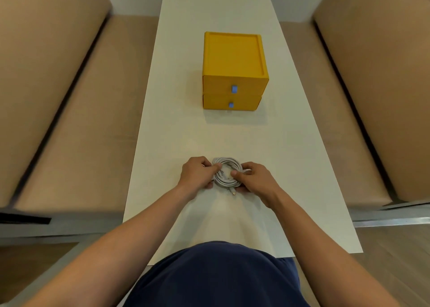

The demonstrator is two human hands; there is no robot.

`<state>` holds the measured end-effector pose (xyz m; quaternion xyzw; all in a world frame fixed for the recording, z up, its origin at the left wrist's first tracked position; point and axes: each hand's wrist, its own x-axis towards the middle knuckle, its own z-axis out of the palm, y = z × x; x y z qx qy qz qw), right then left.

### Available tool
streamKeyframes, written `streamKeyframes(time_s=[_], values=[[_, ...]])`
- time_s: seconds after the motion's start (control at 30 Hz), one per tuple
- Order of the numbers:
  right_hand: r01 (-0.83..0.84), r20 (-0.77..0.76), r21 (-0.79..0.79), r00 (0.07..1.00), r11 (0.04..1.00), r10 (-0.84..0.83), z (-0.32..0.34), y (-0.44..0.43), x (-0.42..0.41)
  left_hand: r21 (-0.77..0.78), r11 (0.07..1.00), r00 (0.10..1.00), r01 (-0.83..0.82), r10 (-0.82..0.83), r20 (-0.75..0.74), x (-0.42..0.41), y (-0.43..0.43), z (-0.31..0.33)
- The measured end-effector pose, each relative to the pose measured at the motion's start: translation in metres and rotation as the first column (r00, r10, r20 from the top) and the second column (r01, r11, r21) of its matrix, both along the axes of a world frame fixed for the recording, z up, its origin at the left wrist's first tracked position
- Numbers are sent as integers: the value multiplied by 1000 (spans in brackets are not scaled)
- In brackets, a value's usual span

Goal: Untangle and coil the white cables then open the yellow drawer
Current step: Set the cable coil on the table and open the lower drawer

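White desk [290,143] between tan cushions | yellow drawer unit [233,71]: both drawers closed | white cables [226,173]: coiled, nearer the person than that unit | left hand [197,173] and right hand [257,178] grip coil's opposite sides

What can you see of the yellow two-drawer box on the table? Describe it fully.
The yellow two-drawer box, seemingly matte plastic, stands upright on the long white table. Its top is a shallow recessed tray with a raised rim. Two stacked drawers face the camera, both shut, each with a small blue tab handle. Only the table touches it.
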<state>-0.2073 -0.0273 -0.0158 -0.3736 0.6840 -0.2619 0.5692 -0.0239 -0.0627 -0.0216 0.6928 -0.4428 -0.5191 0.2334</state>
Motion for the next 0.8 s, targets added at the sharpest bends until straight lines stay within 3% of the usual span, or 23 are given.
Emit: streamKeyframes(time_s=[0.07, 0.13, 0.2, 0.27, 0.37, 0.47, 0.57, 0.63, 0.8], values=[[5, -76, -40, 997, 999, -8, -5, 7, -4, 17, 1000, 999, 1, 0, -36, 1, 5, -1], [-103, -293, -139, 954, 985, 58, -6, 11, -8, -17, 999, 999, 33, -33, -18, 2, 10, -2], [-259, -525, -210, 843, 943, 115, -6, 12, -10, -97, 987, 989, 128, -120, 89, 1, 15, -5], [-339, -621, -208, 771, 918, 144, -7, 13, -9, -158, 958, 947, 237, -191, 260, 1, 16, -10], [-324, -579, -206, 801, 923, 152, -10, 15, -10, -181, 937, 900, 299, -214, 380, 1, 15, -12], [-239, -489, -219, 866, 946, 105, -8, 15, -7, -175, 947, 940, 270, -220, 259, 5, 15, -12], [-308, -542, -149, 820, 940, 183, -7, 13, -4, -140, 963, 968, 232, -214, 133, 9, 20, -10], [-347, -527, -108, 814, 932, 242, -4, 10, -6, -152, 958, 966, 242, -224, 126, 11, 22, -10], [-426, -569, -132, 772, 895, 284, 1, 10, -10, -165, 877, 816, 451, -330, 475, 15, 17, -9]])
